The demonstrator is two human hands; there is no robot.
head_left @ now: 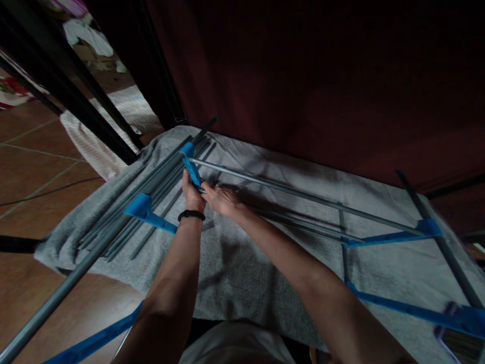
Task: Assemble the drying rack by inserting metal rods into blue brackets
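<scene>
My left hand (192, 193), with a black band at the wrist, is closed around the lower part of a blue plastic bracket (192, 171). My right hand (219, 198) touches it from the right, its fingers pinched at the bracket's lower end around what looks like the end of a grey metal tube. Another tube (288, 186) runs from the bracket's upper part across to a blue bracket (430, 228) on the right. A second blue bracket (139, 206) sits on a long grey pole (91, 257) left of my wrist. My palms hide part of the joint.
A grey towel-like cloth (242, 283) covers the surface below. Several loose grey tubes (166, 174) lie on its left side. A dark red panel (322, 91) rises behind. More blue brackets (413, 306) stand at right, near a phone-like object (460, 341). Tiled floor (34, 172) shows at left.
</scene>
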